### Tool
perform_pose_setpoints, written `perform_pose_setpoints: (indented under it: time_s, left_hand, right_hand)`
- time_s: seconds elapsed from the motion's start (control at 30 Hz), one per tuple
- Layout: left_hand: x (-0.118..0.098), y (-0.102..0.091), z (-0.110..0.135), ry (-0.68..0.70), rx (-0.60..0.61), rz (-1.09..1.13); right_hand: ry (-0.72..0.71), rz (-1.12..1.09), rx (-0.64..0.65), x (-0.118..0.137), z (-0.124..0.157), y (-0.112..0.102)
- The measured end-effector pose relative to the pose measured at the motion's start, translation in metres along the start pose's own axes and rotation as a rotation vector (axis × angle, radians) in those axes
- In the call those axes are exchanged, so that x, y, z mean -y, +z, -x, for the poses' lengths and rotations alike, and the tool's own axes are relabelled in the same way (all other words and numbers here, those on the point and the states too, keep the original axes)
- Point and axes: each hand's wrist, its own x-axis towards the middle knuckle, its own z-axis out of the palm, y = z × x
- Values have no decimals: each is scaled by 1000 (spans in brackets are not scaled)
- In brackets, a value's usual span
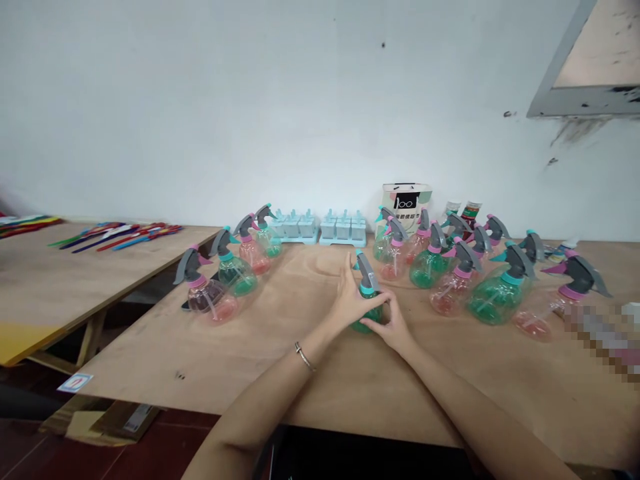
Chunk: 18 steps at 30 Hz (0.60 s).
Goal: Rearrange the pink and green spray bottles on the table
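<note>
A green spray bottle (369,291) with a grey trigger head and a turquoise collar stands upright on the wooden table in front of me. My left hand (350,297) grips it from the left, thumb across the upper body and fingers stretched up beside the head. From the right, my right hand (396,327) curls thumb and fingers around the body. The hands hide part of the bottle. To the right stand several more spray bottles, among them a pink one (453,293) and a green one (495,297).
Pink and green spray bottles (213,303) form a row at left, a dark flat object partly under them. Light blue popsicle moulds (343,230) and a printed paper bag (407,200) are by the wall. Another table (125,267) at left holds colourful strips.
</note>
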Motion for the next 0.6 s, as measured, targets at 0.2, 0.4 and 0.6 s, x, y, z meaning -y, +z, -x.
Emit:
perform_pose_setpoints:
  time_s: [0.2,0.4,0.6]
  left_hand:
    - [4,-7,5,-3,-69,87]
    - [2,-30,0,-107,-15,344]
    - [-8,-38,0,-206,186,647]
  right_hand:
    - [-97,45,23,8,0,-8]
    - [6,264,-420,-34,-59,-17]
    - [117,350,-524,-88,-97,-5]
